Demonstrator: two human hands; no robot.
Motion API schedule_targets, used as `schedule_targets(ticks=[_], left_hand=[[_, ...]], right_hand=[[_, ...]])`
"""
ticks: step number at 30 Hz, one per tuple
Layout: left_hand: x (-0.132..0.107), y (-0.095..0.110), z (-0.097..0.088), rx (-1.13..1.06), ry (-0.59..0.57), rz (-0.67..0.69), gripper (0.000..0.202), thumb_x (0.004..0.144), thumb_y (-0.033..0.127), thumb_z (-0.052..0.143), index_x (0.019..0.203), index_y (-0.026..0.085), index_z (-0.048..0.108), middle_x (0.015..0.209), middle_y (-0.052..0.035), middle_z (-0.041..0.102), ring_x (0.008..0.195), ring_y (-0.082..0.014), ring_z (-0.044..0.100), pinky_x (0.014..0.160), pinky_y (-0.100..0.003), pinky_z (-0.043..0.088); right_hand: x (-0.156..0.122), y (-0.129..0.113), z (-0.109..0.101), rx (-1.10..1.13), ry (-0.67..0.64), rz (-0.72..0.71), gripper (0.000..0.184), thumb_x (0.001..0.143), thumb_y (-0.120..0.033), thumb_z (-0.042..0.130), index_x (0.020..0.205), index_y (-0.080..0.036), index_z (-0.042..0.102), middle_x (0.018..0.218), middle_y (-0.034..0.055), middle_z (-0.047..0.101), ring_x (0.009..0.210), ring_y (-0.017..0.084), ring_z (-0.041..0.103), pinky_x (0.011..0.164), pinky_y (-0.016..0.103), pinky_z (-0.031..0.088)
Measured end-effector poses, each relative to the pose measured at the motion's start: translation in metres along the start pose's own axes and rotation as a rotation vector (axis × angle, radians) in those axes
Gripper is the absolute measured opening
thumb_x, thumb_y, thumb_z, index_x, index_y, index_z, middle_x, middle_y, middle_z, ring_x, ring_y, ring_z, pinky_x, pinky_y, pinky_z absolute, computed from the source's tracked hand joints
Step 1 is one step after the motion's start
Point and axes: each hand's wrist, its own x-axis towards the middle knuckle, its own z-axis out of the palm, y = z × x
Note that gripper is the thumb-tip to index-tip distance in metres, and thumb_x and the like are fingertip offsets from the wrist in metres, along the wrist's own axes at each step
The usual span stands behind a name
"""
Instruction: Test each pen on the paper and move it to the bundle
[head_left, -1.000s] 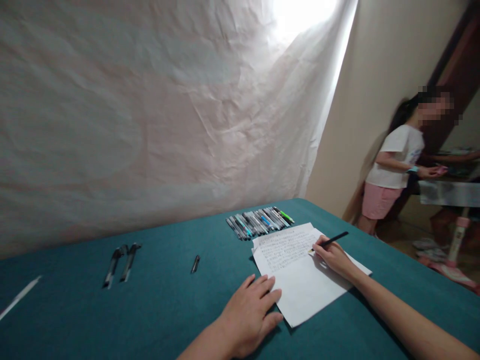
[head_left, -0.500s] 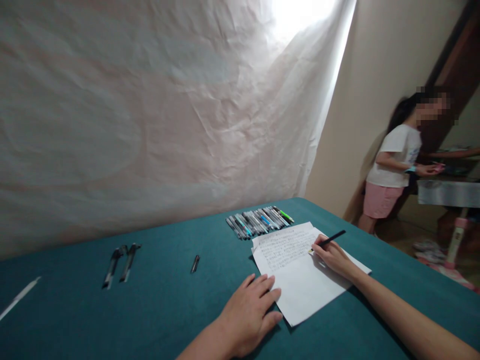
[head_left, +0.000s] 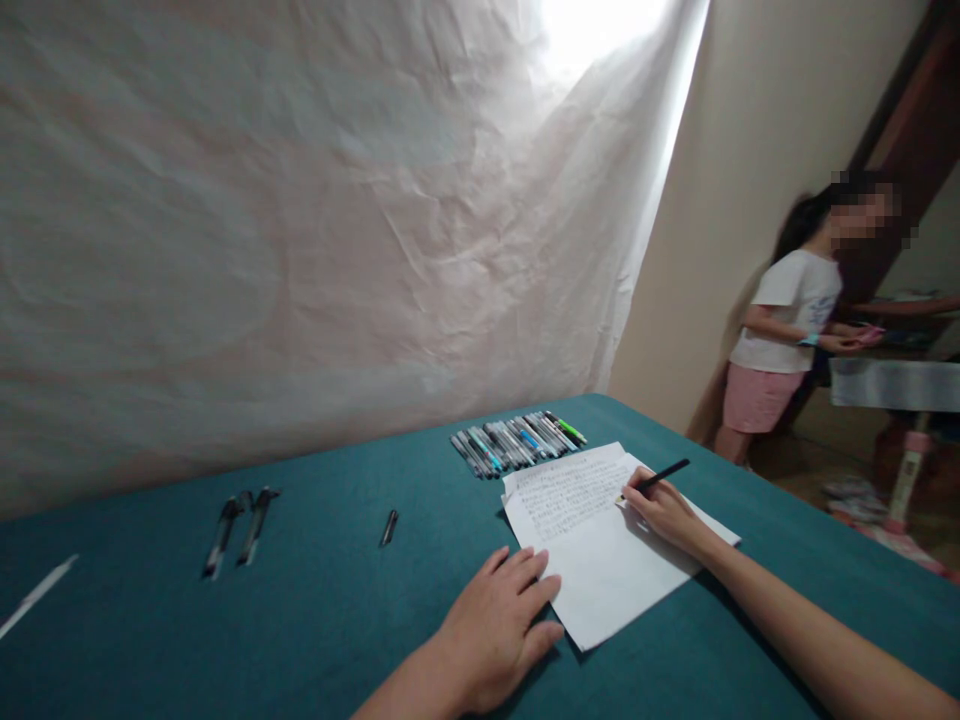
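Observation:
A white sheet of paper [head_left: 600, 570] lies on the teal table [head_left: 315, 620], its upper half covered in handwriting. My right hand [head_left: 664, 512] rests on the sheet's right side, fingers closed on a black pen [head_left: 660, 476] whose tip touches the paper. My left hand [head_left: 499, 625] lies flat, fingers apart, with the fingertips on the sheet's lower left edge.
A row of several pens [head_left: 517, 443] lies just behind the paper. Two dark pens [head_left: 238, 518] and a small pen cap [head_left: 388, 527] lie to the left, a white stick [head_left: 37, 596] at the far left. A wrinkled white cloth [head_left: 300, 230] hangs behind. A person [head_left: 787, 325] stands at the right.
My hands, the pen and the paper stay where they were. The view has drifted slightly, and the person at the right shifted a little.

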Motion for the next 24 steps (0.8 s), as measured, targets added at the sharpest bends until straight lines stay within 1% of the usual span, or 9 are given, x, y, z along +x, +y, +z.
schedule_targets(ticks=[4,11,15,20,24], left_hand=[[-0.0003,0.0,0.0012,-0.004,0.011,0.005,0.044,0.088,0.044,0.034,0.129,0.029,0.037,0.139,-0.0038,0.034,0.127,-0.024,0.026,0.104,-0.043,0.017],[0.0008,-0.0002,0.0009,-0.013,0.012,0.003,0.044,0.088,0.042,0.036,0.129,0.029,0.037,0.139,-0.0046,0.034,0.127,-0.0247,0.027,0.104,-0.045,0.018],[0.0004,0.0006,0.0006,-0.015,0.01,-0.001,0.043,0.087,0.042,0.036,0.129,0.029,0.037,0.138,-0.0046,0.034,0.127,-0.0247,0.027,0.104,-0.045,0.018],[0.0002,-0.0001,0.0006,-0.014,0.018,0.001,0.043,0.087,0.041,0.037,0.129,0.029,0.037,0.138,-0.0048,0.034,0.127,-0.025,0.027,0.103,-0.046,0.019],[-0.0006,-0.0011,0.0026,-0.028,0.045,0.013,0.042,0.087,0.04,0.038,0.127,0.028,0.039,0.137,-0.0048,0.037,0.126,-0.0243,0.029,0.103,-0.045,0.02]], right_hand=[[0.001,0.0006,-0.0008,-0.03,0.005,-0.017,0.015,0.075,-0.029,0.046,0.062,-0.02,0.046,0.056,-0.0029,0.047,0.053,0.013,0.044,0.053,0.025,0.037],[0.0001,-0.0007,-0.0018,-0.036,-0.015,-0.032,0.015,0.075,-0.028,0.045,0.063,-0.02,0.047,0.053,-0.0036,0.045,0.05,0.012,0.043,0.051,0.024,0.036],[-0.0001,-0.003,-0.002,-0.035,-0.01,-0.037,0.014,0.074,-0.028,0.046,0.062,-0.02,0.046,0.055,-0.0033,0.046,0.052,0.013,0.044,0.052,0.025,0.037],[-0.0004,-0.0043,-0.0024,-0.017,0.0,-0.031,0.012,0.074,-0.024,0.047,0.063,-0.02,0.047,0.056,-0.0036,0.047,0.053,0.012,0.044,0.053,0.024,0.037],[0.0007,0.0009,-0.0006,0.009,0.033,0.0,0.013,0.072,-0.027,0.047,0.062,-0.02,0.046,0.055,-0.0038,0.047,0.052,0.012,0.045,0.051,0.024,0.037]])
